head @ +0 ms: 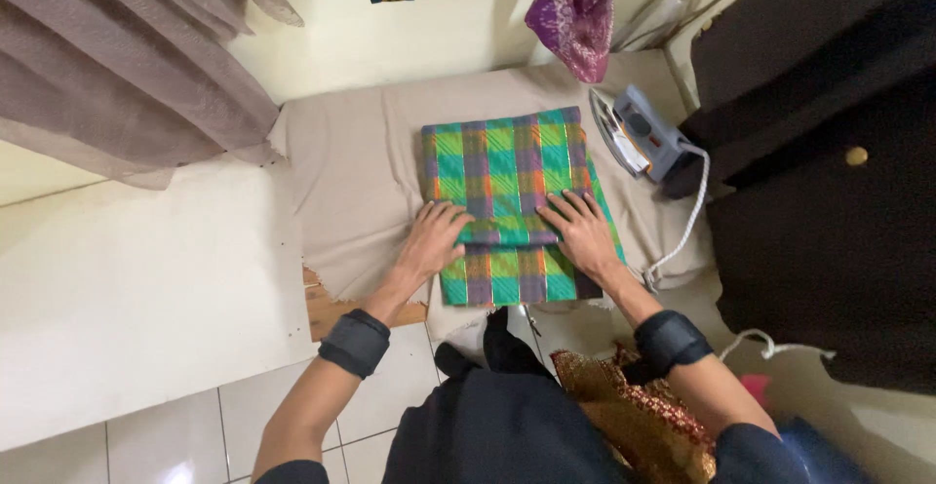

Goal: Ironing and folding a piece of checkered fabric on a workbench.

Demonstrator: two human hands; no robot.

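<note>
Pressing flat with fingers spread, gripping nothing, the left hand and right hand rest on the folded green, purple and orange plaid cloth, which lies mid-way across the beige padded ironing mat. It looks light, soft and limp, best taken by its folded edges. A grey-blue electric iron stands just right of the cloth.

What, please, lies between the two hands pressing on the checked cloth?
In the head view, only the folded checked cloth lies between the left hand and the right hand; its fold edge runs across that stretch.
</note>
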